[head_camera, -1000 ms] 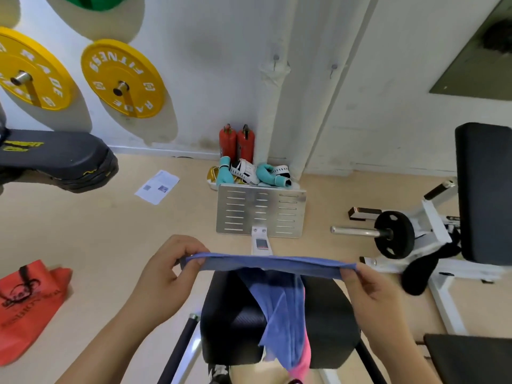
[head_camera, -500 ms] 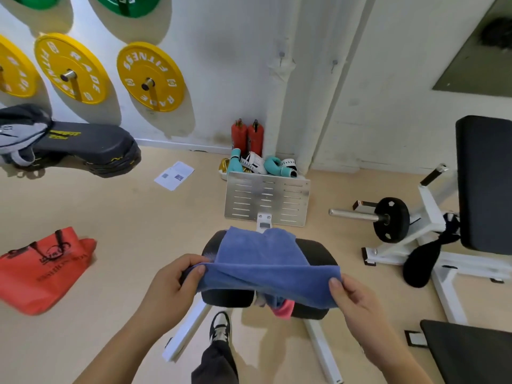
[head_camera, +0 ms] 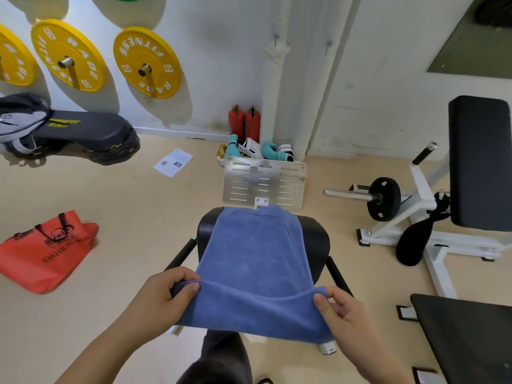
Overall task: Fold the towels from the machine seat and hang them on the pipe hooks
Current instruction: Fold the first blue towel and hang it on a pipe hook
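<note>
We hold a blue towel (head_camera: 255, 259) with both hands. Our left hand (head_camera: 163, 297) pinches the near left corner, with the thumb on top and the fingers tucked under the cloth. Our right hand (head_camera: 346, 314) pinches the near right corner the same way. So each grip is tight on the towel.

The near edge is lifted a little. The cloth folds over there and hangs down toward us. The far part of the towel lies flat on the black machine seat (head_camera: 315, 239) and covers most of its middle. The far edge reaches the back of the seat.

Behind the seat, a shiny metal plate (head_camera: 263, 184) with slots stands on the floor (head_camera: 124, 217). Behind the plate are blue-green boxing gloves (head_camera: 270, 149) and two red fire bottles (head_camera: 237, 121) by the wall. A white pipe (head_camera: 277, 87) goes up the wall there. Two small hooks (head_camera: 276, 37) stick out high up, one on the pipe and one a bit to its right.

Yellow weight plates (head_camera: 146, 63) hang on the wall at the left. A red bag (head_camera: 47, 250) lies on the floor at the left, well apart from the seat. A sheet of paper (head_camera: 173, 162) lies on the floor too. At the right stands a white machine (head_camera: 421, 212) with a black round weight (head_camera: 383, 199) on a bar.
</note>
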Tool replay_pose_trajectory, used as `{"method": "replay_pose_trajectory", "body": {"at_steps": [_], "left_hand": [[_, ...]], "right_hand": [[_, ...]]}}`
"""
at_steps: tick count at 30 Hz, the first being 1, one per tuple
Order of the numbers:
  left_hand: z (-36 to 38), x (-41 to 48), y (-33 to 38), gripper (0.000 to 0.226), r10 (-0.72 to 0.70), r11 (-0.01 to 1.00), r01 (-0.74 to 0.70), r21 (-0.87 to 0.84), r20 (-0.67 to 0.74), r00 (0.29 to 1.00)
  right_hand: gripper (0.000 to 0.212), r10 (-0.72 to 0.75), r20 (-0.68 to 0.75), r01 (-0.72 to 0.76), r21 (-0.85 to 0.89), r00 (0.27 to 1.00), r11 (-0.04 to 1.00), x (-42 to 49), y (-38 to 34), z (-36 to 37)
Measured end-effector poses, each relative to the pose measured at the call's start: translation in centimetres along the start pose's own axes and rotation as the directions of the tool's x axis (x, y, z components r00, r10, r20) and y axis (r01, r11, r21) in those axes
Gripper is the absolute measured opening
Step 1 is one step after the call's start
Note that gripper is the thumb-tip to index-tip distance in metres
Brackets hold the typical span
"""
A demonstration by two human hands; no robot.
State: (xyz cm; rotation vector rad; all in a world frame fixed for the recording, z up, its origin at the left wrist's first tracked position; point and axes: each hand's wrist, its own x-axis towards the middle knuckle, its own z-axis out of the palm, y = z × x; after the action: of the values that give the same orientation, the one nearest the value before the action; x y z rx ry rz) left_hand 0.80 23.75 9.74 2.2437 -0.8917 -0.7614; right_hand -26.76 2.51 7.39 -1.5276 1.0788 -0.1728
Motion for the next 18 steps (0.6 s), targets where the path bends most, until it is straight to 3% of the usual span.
{"method": "replay_pose_trajectory", "body": {"at_steps": [4, 9, 18], "left_hand": [[0.9, 2.5, 0.2, 0.017, -0.005, 0.998, 0.001, 0.068, 0.055, 0.998], [0.6, 7.5, 0.7, 0.014, -0.024, 0.994, 0.024, 0.104, -0.001, 1.000], [-0.7, 23.3, 0.5, 0.017, 0.016, 0.999, -0.015, 0.039, -0.037, 0.999]], "right_hand": [[0.019, 0.024, -0.086, -0.023, 0.010, 0.996, 1.000, 1.6, -0.3, -0.3], [0.022, -0.069, -0.187, 0.065, -0.025, 0.980, 0.998, 5.7, -1.7, -1.6], [0.016, -0.017, -0.256, 0.018, -0.002, 0.967, 1.000, 22.2, -4.9, -2.0]]}}
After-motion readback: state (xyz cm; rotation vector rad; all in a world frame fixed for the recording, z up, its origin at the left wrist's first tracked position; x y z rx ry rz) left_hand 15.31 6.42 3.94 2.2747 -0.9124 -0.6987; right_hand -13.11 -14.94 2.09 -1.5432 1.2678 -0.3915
